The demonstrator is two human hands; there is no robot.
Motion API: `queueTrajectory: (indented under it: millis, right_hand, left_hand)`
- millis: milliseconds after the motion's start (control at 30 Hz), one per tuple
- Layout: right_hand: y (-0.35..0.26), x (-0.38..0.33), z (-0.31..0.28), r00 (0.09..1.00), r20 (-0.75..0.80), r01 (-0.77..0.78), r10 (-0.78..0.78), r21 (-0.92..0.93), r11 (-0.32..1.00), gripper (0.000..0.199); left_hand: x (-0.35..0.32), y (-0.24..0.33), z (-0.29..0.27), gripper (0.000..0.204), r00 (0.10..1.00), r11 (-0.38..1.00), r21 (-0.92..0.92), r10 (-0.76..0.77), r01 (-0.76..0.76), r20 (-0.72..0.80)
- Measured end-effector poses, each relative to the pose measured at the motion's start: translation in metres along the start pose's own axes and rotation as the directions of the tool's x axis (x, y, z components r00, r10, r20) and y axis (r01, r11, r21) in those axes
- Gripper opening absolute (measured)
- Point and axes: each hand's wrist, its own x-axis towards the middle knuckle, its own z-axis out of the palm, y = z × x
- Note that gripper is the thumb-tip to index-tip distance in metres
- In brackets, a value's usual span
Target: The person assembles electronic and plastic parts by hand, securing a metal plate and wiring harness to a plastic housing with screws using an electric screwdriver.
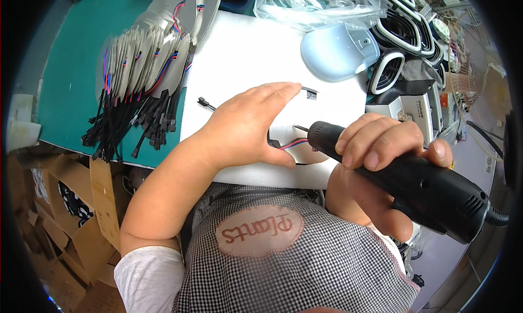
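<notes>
My right hand is wrapped around a black electric screwdriver. The driver points left, its thin metal bit close above a pale, thin-looking part on the white foam sheet. Red and blue wires run across this part. My left hand lies over its left side, thumb and fingers spread wide apart; the palm hides much of it. A black plug on a cable sticks out left of that hand. Past the left fingertips sits a small dark piece.
Thin translucent panels with wires and black plugs stand bunched on the green mat. At the back are a light-blue shell and a clear plastic bag. Black-and-white frames crowd the right. Cardboard boxes stand lower left.
</notes>
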Motion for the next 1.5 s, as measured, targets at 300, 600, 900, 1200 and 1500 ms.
queueTrajectory:
  millis: [300,600,900,1200,1500]
  right_hand:
    - [-0.003,0.004,-0.004,0.995,0.091,-0.03,0.031,-0.007,1.0,0.094]
    - [0.003,0.012,0.002,0.978,0.201,-0.049,0.052,-0.02,0.999,0.085]
    - [0.005,0.011,0.0,0.979,0.194,-0.071,0.07,0.0,0.997,0.087]
    - [0.002,0.016,-0.013,0.973,0.229,-0.045,0.038,0.024,0.999,0.092]
    - [0.0,0.012,-0.012,0.979,0.202,-0.034,0.028,0.027,0.999,0.093]
  left_hand:
    - [0.0,0.001,0.001,0.109,1.0,0.999,0.031,0.014,-0.013,-0.024]
    - [-0.002,0.001,-0.001,0.11,1.0,1.0,-0.002,-0.008,0.008,-0.002]
    - [-0.006,0.0,0.0,0.108,1.0,0.999,0.032,-0.018,0.018,-0.004]
    - [-0.003,0.002,-0.001,0.107,1.0,0.999,0.027,-0.027,0.027,-0.004]
    - [-0.002,0.002,0.0,0.113,1.0,1.0,0.001,0.004,-0.004,-0.012]
